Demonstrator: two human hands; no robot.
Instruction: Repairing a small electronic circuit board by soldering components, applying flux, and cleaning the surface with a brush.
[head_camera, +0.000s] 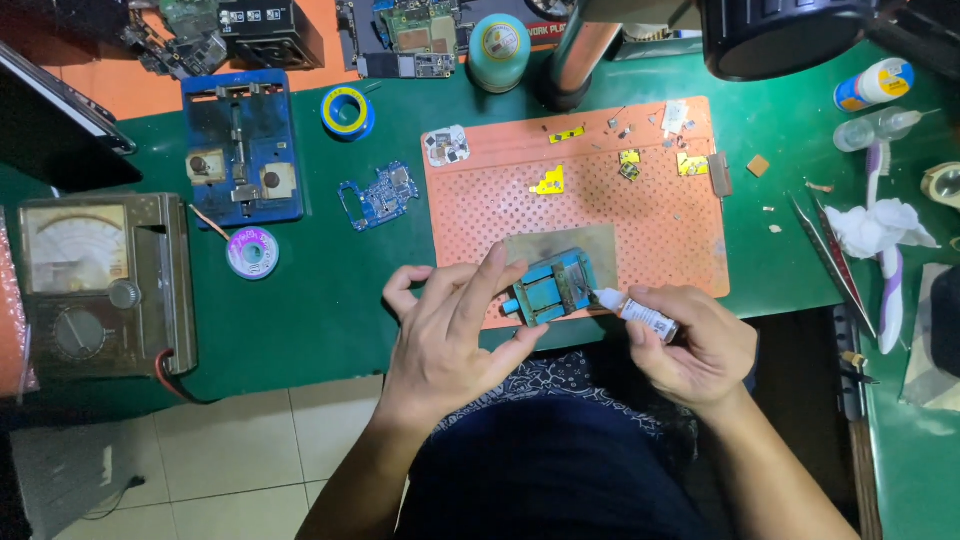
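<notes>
A small blue board holder (553, 286) sits on the near edge of an orange perforated work mat (600, 210). My left hand (450, 330) rests beside it, fingers spread, with the index fingertip touching the holder's left side. My right hand (690, 345) grips a small white tube (638, 312), whose white nozzle points at the holder's right edge. Whether the nozzle touches the holder is unclear.
On the green bench lie a blue circuit board (378, 196), a larger blue fixture (242, 148), two solder spools (252, 252) (347, 111), an analog meter (95, 285), tweezers (835, 262), a toothbrush (885, 260) and crumpled tissue. Small yellow parts (550, 182) dot the mat. A dark lamp head (790, 35) hangs above.
</notes>
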